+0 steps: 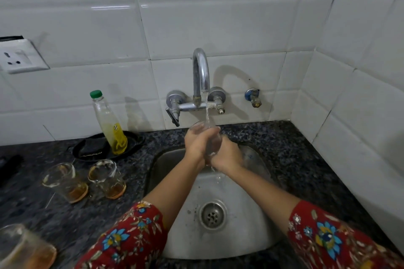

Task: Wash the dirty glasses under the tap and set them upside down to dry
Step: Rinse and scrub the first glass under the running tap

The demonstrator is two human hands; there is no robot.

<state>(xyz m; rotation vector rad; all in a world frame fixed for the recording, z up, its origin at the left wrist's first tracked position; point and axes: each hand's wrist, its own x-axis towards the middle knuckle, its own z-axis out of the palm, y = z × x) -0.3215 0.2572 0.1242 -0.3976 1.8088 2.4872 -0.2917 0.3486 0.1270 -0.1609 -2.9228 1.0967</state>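
Note:
A clear glass is held upright under the running chrome tap, water streaming into it and dripping off its base. My left hand wraps its left side and my right hand grips its right side, both over the steel sink. Two dirty glasses with brown dregs stand on the dark counter to the left, one beside the other. A third dirty glass sits at the bottom left corner.
A green-capped bottle of yellow liquid stands on a black tray behind the glasses. A small blue-handled valve sticks out of the tiled wall right of the tap. A wall socket is far left. A dark object lies at the left edge.

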